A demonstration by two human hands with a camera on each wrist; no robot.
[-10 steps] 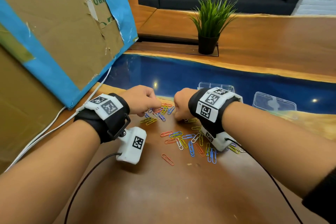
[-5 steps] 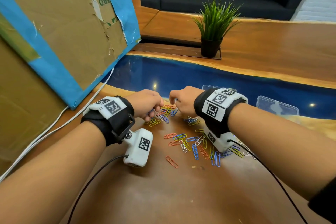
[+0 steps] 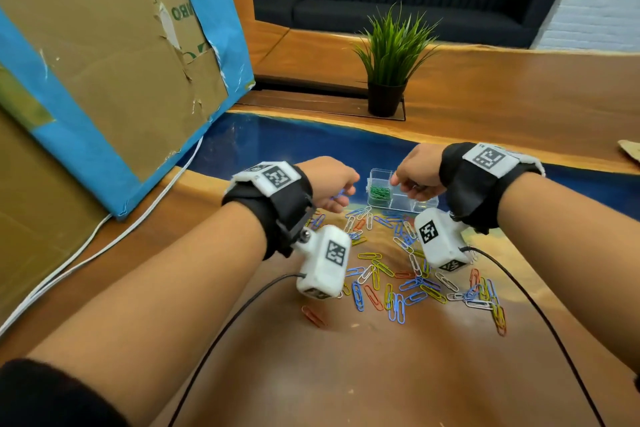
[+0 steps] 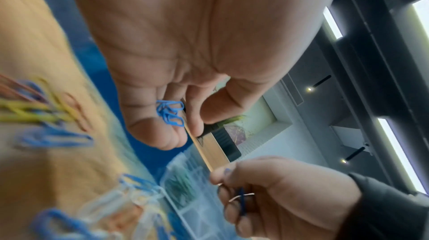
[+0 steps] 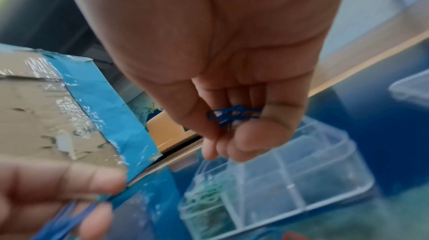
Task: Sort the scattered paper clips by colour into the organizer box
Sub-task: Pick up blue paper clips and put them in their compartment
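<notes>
1. My left hand [image 4: 176, 51]: fingers curled in, a small bunch of blue clips [image 4: 170, 112] held between the curled fingers and the palm. In the head view one blue loop pokes out under the knuckles.
2. My right hand [image 5: 223, 45]: fingers curled likewise, thumb closing against them on a second bunch of dark blue clips [image 5: 234, 114] (the left wrist view shows a pale clip crossing them too).
3. Right hand hangs over the organizer box [image 3: 408, 199], not touching it as far as I can tell. Left hand is just beside the box's left end, above the table.
4. Organizer box: clear plastic, divided into compartments, lid off. The left-end compartment holds green clips [image 3: 379, 192]; the others near it look bare, though the wrist views are blurred.
5. Scattered clips [image 3: 408, 281] lie on the wooden table [image 3: 346, 374] on the near side of the box: blue, yellow, orange, white, mixed. One orange clip [image 3: 313, 315] lies apart, nearest me.
6. Further out: a second clear lid or box at the right (right wrist view only), potted plant [image 3: 389, 59], cardboard panel edged in blue tape [image 3: 114, 55] on the left.
</notes>
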